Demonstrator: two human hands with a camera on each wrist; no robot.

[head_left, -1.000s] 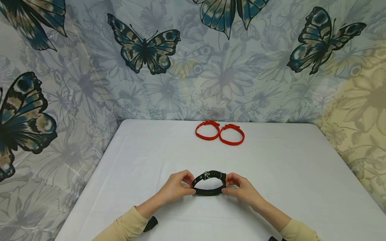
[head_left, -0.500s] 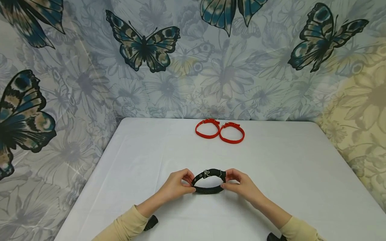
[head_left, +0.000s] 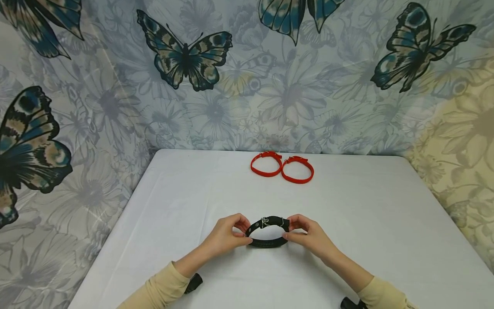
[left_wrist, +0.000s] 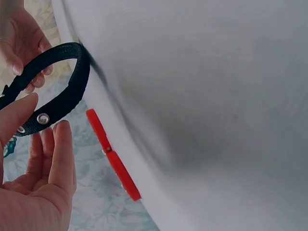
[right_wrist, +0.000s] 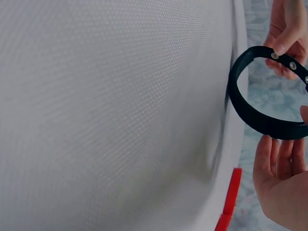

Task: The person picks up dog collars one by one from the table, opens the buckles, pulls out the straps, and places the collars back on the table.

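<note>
A black buckled collar (head_left: 269, 243) forms a closed loop between my two hands near the middle of the white table. Its silver buckle and metal eyelets face the far side in the head view. My left hand (head_left: 227, 232) pinches the loop's left end between thumb and fingers, right by an eyelet in the left wrist view. On the opposite end, my right hand (head_left: 311, 238) grips the band the same way, with fingertips under the strap (right_wrist: 274, 126) in the right wrist view.
Two red collars (head_left: 266, 174) (head_left: 297, 180), each buckled into a ring, lie side by side near the far edge of the white table (head_left: 185, 189). Behind the table hangs a butterfly-and-flower cloth (head_left: 216, 120). Black wrist straps (head_left: 194, 283) show at the sleeves.
Both hands keep hold of the black collar in nearly the same place. The whole head view has shifted slightly, and the red collars stay where they were.
</note>
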